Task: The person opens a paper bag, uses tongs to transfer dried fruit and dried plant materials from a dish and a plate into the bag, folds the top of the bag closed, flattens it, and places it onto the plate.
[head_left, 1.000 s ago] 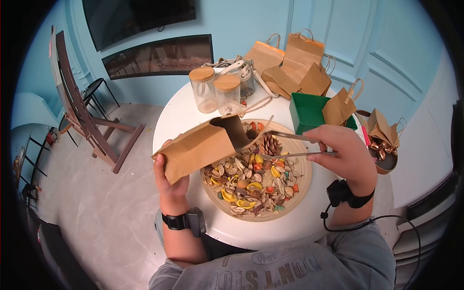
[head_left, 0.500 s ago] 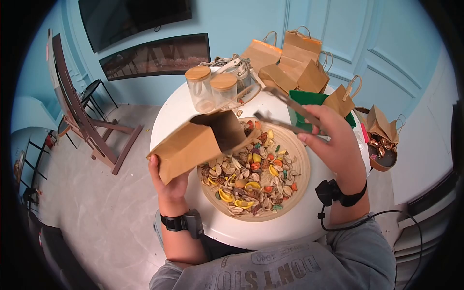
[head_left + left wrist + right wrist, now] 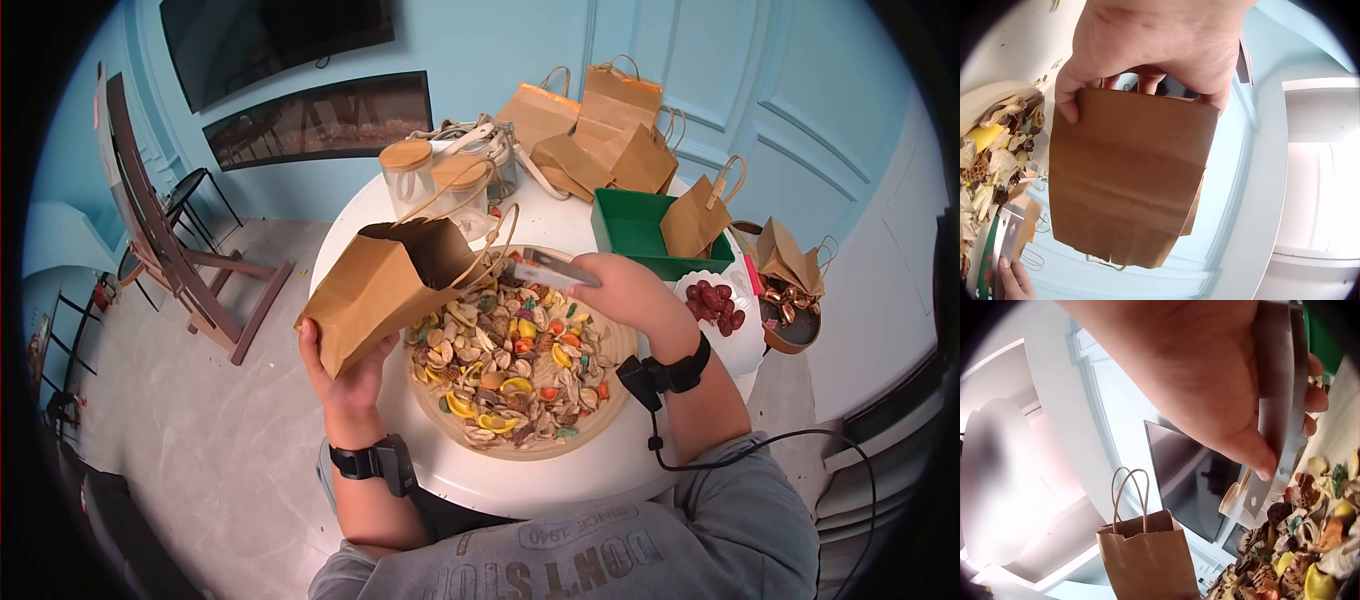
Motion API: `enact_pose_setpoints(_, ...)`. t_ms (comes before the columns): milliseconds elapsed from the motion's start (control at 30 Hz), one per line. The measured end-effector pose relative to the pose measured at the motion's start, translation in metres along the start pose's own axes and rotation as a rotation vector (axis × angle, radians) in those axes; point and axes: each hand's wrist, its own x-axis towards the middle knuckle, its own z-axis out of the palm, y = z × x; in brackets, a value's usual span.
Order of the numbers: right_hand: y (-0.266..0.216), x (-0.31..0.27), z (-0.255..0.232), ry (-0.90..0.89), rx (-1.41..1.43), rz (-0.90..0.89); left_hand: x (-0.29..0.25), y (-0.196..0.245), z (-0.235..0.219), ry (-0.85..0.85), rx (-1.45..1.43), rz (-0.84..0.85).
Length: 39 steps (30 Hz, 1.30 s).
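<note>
My left hand (image 3: 352, 382) grips the bottom of a brown paper bag (image 3: 370, 290), which is tilted with its open mouth toward the upper right and its twisted handles up. The left wrist view shows the fingers and thumb around the bag's base (image 3: 1132, 156); its inside is hidden there. In my right hand (image 3: 632, 298) are metal tongs (image 3: 548, 268), their tips close over the far part of a potpourri pile (image 3: 500, 365). The right wrist view shows nothing between the tongs' arms (image 3: 1275, 425). Petals, yellow slices and orange bits lie on a round wooden tray (image 3: 612, 400).
Lidded glass jars (image 3: 405, 180) stand at the back left. Several paper bags (image 3: 620, 120) are at the back. A green box (image 3: 640, 235) holding another bag is at the right, near red dried fruit (image 3: 714, 306) on a white plate (image 3: 745, 345).
A pinecone was between the tongs a second ago and is out of sight now. The tongs rose, then came down over the pile. The bag's mouth has tilted further up.
</note>
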Motion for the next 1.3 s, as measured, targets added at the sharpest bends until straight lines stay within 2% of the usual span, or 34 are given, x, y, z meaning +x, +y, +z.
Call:
enact_pose_setpoints(67, -0.001, -0.002, 0.003, -0.038, 0.016, -0.019, -0.001, -0.003, 0.004, -0.008, 0.019, 0.002)
enact_pose_setpoints(133, 0.0, -0.005, 0.005, -0.089, -0.023, -0.045, -0.002, -0.008, 0.01, 0.104, 0.022, 0.043)
enact_pose_setpoints(233, 0.007, -0.007, 0.011, -0.04, -0.089, -0.092, -0.003, -0.009, 0.007, 0.019, 0.038, 0.017)
enact_pose_setpoints(467, 0.0, -0.012, -0.002, -0.033, -0.172, -0.06, -0.005, -0.01, 0.011, 0.01, 0.053, 0.023)
enact_pose_setpoints(533, -0.005, -0.019, -0.014, 0.105, -0.11, -0.083, -0.005, -0.01, 0.013, 0.025, 0.041, 0.026)
enact_pose_setpoints(567, -0.005, -0.022, -0.021, 0.105, -0.112, -0.086, -0.005, -0.01, 0.011, 0.024, 0.04, 0.03)
enact_pose_setpoints(633, -0.003, -0.03, -0.037, 0.251, 0.048, -0.135, -0.005, -0.011, 0.009, 0.02, 0.042, 0.019)
enact_pose_setpoints(667, -0.006, -0.035, -0.045, 0.25, 0.046, -0.14, -0.005, -0.01, 0.009, 0.022, 0.04, 0.024)
enact_pose_setpoints(733, -0.014, -0.046, -0.058, 0.287, 0.245, -0.083, -0.005, -0.011, 0.009, 0.022, 0.063, 0.024)
enact_pose_setpoints(767, -0.018, -0.05, -0.061, 0.334, 0.31, -0.155, -0.005, -0.012, 0.009, 0.023, 0.063, 0.025)
enact_pose_setpoints(867, -0.032, -0.063, -0.071, 0.299, 0.424, -0.159, -0.006, -0.015, 0.008, 0.023, 0.059, 0.012)
enact_pose_setpoints(933, -0.036, -0.068, -0.069, 0.316, 0.4, -0.179, -0.007, -0.019, 0.003, 0.088, 0.098, 0.032)
enact_pose_setpoints(1000, -0.042, -0.071, -0.065, 0.334, 0.375, -0.198, -0.007, -0.018, 0.003, 0.028, 0.104, 0.021)
enact_pose_setpoints(1067, -0.052, -0.072, -0.058, 0.181, 0.321, -0.209, -0.008, -0.019, 0.008, 0.014, 0.085, 0.005)
enact_pose_setpoints(1100, -0.054, -0.071, -0.054, 0.183, 0.259, -0.275, -0.008, -0.019, 0.009, 0.014, 0.087, 0.005)
enact_pose_setpoints(1233, -0.057, -0.069, -0.047, 0.214, 0.187, -0.281, -0.009, -0.018, 0.008, 0.039, 0.103, -0.002)
enact_pose_setpoints(1300, -0.057, -0.071, -0.051, 0.282, 0.262, -0.211, -0.008, -0.017, 0.008, 0.056, 0.126, 0.004)
